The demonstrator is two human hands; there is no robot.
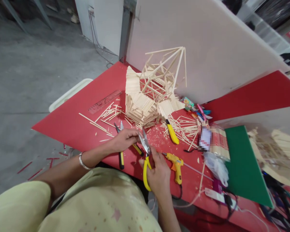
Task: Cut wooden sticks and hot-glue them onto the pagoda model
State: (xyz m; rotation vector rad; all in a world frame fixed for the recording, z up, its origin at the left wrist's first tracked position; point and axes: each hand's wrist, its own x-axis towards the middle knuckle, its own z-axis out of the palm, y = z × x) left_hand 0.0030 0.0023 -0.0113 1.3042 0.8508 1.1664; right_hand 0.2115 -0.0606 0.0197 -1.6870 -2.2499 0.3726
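Note:
My right hand (160, 174) grips yellow-handled scissors (147, 149), their metal blades parted and pointing away from me. Close to the blades, my left hand (125, 140) has its thumb and fingertips pinched together; whatever lies between them is too small or hidden to make out. Partly beneath the left hand are pliers with black-and-yellow handles (121, 159). Beyond both hands stands a model built of thin wooden sticks (142, 106), with layered stick walls and an open frame rising above. A yellow-handled tool (173, 132) lies beside it. Right of my right hand rests a yellow glue gun (177, 163).
Loose sticks (111, 112) and shavings litter the red tabletop (70, 119), near a clear ruler (103, 101). Rightward are a phone (205, 138), a plastic bag (217, 169), a green board (246, 167) and a power strip (215, 195) with cables. A white panel (195, 42) stands behind.

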